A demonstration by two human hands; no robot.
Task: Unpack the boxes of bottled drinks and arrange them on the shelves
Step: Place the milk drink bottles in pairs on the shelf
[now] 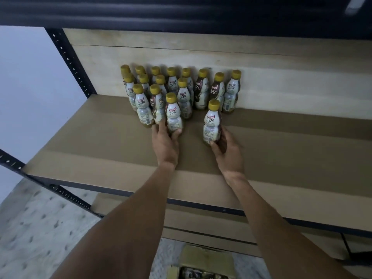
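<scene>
Several gold-capped coffee bottles stand in rows at the back left of the cardboard-lined shelf. My left hand grips the base of one bottle standing upright at the front of the group. To the right, apart from the rows, my right hand holds the lower part of a second bottle, upright on or just above the shelf. Both arms reach in over the shelf's front edge.
A wooden back panel closes the shelf behind the bottles, and a dark upper shelf hangs overhead. A black perforated upright stands at left. An open cardboard box with more bottles sits on the floor below.
</scene>
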